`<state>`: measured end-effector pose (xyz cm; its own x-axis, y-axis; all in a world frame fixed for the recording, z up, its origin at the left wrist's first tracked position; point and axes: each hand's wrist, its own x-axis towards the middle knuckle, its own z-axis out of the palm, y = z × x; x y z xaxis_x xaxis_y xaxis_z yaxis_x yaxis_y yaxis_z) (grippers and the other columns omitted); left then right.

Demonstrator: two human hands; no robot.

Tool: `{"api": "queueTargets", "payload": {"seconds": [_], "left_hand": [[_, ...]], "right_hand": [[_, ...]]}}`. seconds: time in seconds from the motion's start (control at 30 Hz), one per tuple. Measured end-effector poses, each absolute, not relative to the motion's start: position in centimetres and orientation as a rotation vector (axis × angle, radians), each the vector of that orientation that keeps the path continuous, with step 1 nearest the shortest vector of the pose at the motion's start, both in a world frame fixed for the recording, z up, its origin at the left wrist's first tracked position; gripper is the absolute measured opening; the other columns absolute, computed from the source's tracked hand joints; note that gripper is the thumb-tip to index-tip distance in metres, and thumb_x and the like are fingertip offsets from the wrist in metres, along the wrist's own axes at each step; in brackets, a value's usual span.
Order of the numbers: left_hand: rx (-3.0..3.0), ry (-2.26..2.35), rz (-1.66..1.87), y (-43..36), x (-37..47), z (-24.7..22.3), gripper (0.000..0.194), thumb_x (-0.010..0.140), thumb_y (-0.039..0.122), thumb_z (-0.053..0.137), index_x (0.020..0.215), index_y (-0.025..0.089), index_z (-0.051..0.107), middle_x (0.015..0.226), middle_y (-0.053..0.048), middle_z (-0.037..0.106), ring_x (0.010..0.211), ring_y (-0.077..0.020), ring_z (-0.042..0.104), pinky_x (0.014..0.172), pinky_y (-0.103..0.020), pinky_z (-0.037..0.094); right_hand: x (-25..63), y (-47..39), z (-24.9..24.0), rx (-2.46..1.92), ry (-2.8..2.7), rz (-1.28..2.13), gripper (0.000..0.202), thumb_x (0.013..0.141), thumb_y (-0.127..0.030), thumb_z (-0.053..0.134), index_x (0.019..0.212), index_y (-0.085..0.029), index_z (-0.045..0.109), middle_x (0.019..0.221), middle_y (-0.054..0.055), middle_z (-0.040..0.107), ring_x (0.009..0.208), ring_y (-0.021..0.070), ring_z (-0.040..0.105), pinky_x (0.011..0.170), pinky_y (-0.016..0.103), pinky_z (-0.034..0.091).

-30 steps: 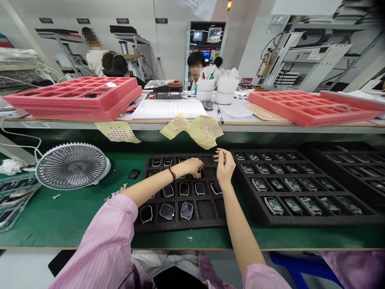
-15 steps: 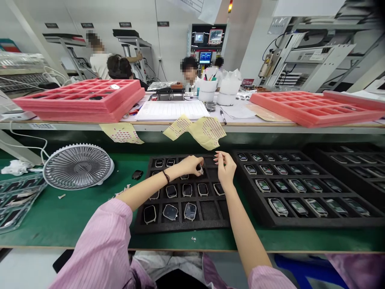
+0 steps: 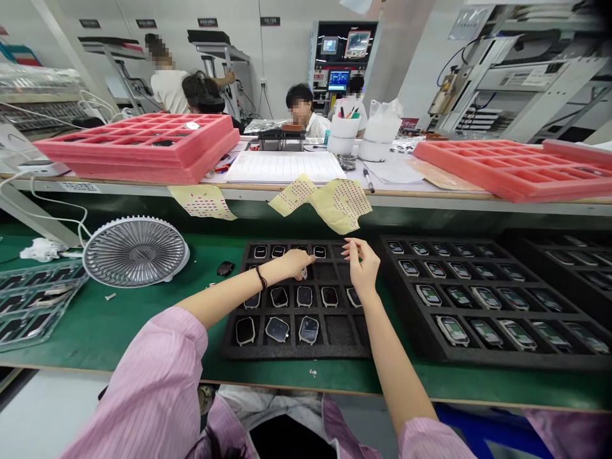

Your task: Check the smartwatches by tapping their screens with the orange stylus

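A black foam tray (image 3: 282,350) with several watches in its compartments lies on the green mat in front of me. My left hand (image 3: 295,262) is over its second row, fingers closed around a watch (image 3: 303,274) that is mostly hidden under them. Just above, a watch (image 3: 319,252) lies in the top row. My right hand (image 3: 362,264) hovers over the tray's right side, fingers apart and holding nothing. Below the right hand, another watch (image 3: 352,297) is partly covered by the forearm.
To the right stands a second black tray (image 3: 449,354) of watches, with another beyond. A round fan (image 3: 136,252) and clear tray (image 3: 43,293) are at left. Red foam trays (image 3: 138,153) sit on the shelf (image 3: 258,190). People are behind it.
The left hand has moved slightly left and lower over the second row, uncovering a watch in the top row. The right hand has hardly moved. The view has shifted a little.
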<state>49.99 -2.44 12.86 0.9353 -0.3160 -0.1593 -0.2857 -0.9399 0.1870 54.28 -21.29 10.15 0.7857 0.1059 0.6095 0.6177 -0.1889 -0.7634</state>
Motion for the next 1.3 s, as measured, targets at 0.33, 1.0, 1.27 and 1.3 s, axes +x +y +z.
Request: {"api": "queueTargets", "payload": {"seconds": [0.33, 1.0, 1.27, 1.3], "left_hand": [[2.674, -0.317, 0.108, 0.9, 46.1, 13.8, 0.052, 0.063, 0.025, 0.077, 0.110, 0.015, 0.057, 0.109, -0.007, 0.067, 0.099, -0.0234, 0.063, 0.083, -0.027, 0.045], [0.804, 0.428, 0.209, 3.4, 29.3, 9.5, 0.030, 0.065, 0.025, 0.078, 0.089, 0.015, 0.064, 0.084, -0.003, 0.066, 0.075, -0.0131, 0.062, 0.070, -0.026, 0.049], [0.429, 0.520, 0.204, 0.6, 29.2, 8.6, 0.012, 0.076, 0.015, 0.071, 0.083, 0.014, 0.061, 0.080, -0.002, 0.066, 0.070, -0.0111, 0.063, 0.063, -0.022, 0.052], [0.419, 0.526, 0.205, 0.4, 29.3, 8.5, 0.012, 0.077, 0.016, 0.071, 0.083, 0.014, 0.061, 0.079, -0.001, 0.066, 0.070, -0.0108, 0.063, 0.063, -0.022, 0.052]], "right_hand": [[52.5, -16.7, 9.3, -1.455, -0.340, 0.329, 0.034, 0.072, -0.045, 0.064, 0.096, -0.022, 0.059, 0.084, 0.003, 0.064, 0.073, 0.0183, 0.063, 0.065, 0.032, 0.052], [41.2, -10.9, 11.7, -1.342, -1.487, 0.229, 0.039, 0.092, -0.027, 0.053, 0.130, -0.033, 0.055, 0.137, 0.000, 0.053, 0.127, 0.0231, 0.050, 0.109, 0.049, 0.037], [40.6, -11.4, 11.3, -1.308, -1.516, 0.117, 0.040, 0.094, -0.018, 0.047, 0.130, -0.036, 0.051, 0.132, -0.004, 0.056, 0.125, 0.0217, 0.051, 0.108, 0.048, 0.042], [40.6, -11.5, 11.3, -1.325, -1.534, 0.092, 0.041, 0.095, -0.017, 0.046, 0.132, -0.035, 0.050, 0.133, -0.003, 0.055, 0.127, 0.0215, 0.050, 0.108, 0.048, 0.041]]}}
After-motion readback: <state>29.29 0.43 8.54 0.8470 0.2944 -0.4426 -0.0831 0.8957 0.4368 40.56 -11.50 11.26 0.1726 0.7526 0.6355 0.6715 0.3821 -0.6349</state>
